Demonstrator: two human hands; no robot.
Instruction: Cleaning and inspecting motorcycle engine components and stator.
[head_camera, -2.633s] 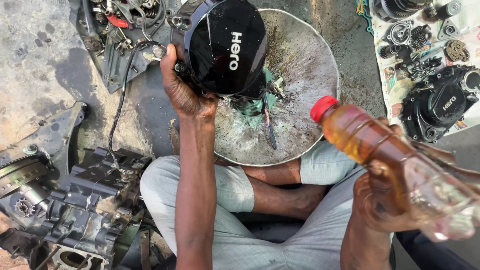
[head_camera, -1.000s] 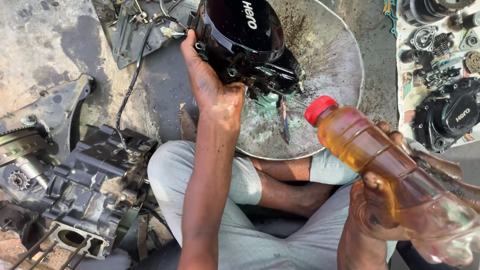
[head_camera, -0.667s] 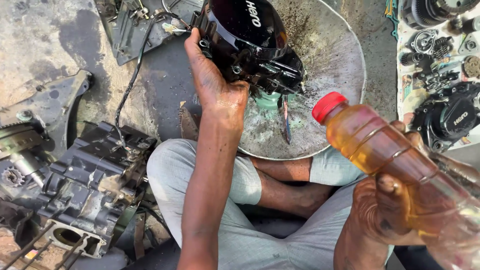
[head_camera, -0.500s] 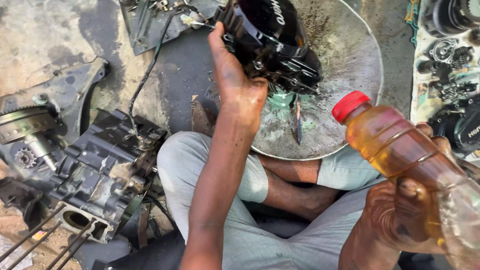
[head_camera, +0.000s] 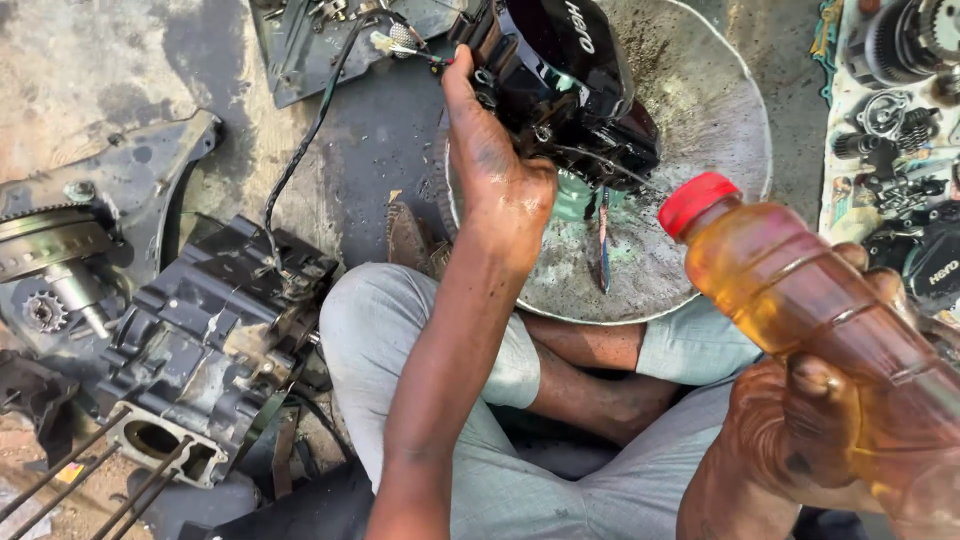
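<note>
**Engine cover over the basin, oil bottle in hand**

A person sitting cross-legged on an oil-stained workshop floor is gripping a glossy black engine cover (head_camera: 560, 75) with the left hand (head_camera: 495, 175), the fingers curled tight around its near edge, and is holding it tilted over a wide, grimy metal basin (head_camera: 720, 130). The right hand (head_camera: 800, 450), close to the camera, is clasping a clear plastic bottle (head_camera: 810, 310) of amber liquid, thumb and fingers wrapped around its ribbed body; its red cap (head_camera: 697, 203) is in place and is pointing toward the basin. A slim tool (head_camera: 603, 240) is lying inside the basin, just below the cover. To the person's left, a stripped engine crankcase (head_camera: 195, 350) is resting on the ground, with a casing and sprocket (head_camera: 60, 260) beside it. At the upper right, small engine parts (head_camera: 890, 130) are lying spread on a printed sheet.
</note>
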